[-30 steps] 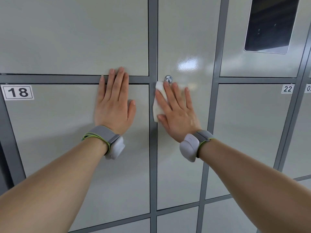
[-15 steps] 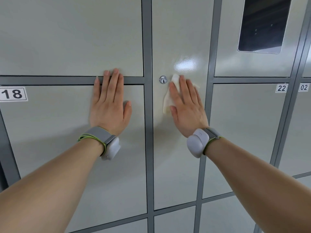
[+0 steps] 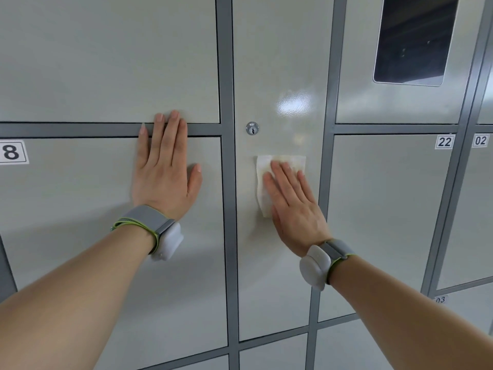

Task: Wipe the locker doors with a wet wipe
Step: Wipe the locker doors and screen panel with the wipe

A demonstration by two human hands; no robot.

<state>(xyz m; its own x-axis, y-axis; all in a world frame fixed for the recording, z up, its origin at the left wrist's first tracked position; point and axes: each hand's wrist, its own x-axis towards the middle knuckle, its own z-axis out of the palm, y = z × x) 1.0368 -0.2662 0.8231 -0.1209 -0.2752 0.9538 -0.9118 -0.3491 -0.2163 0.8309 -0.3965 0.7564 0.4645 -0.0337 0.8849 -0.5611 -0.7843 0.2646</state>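
Wet wipe (image 3: pixel 278 169) lies under flat right hand (image 3: pixel 292 206), fingers straight.

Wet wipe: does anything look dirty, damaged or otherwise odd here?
The wet wipe shows a yellowish-brown patch along its top edge, above the right hand pressing it on the keyed door; elsewhere it is white. Nothing else stands out.

- A dark glossy screen (image 3: pixel 416 41) sits at the upper right.
- The label "22" (image 3: pixel 444 142) and the label "02" (image 3: pixel 480 140) sit side by side at right.
- The label "8" (image 3: pixel 12 152) is cut off at the left edge.
- My left wristband (image 3: pixel 160 231) and right wristband (image 3: pixel 324 263) are grey, and each carries a white pod.
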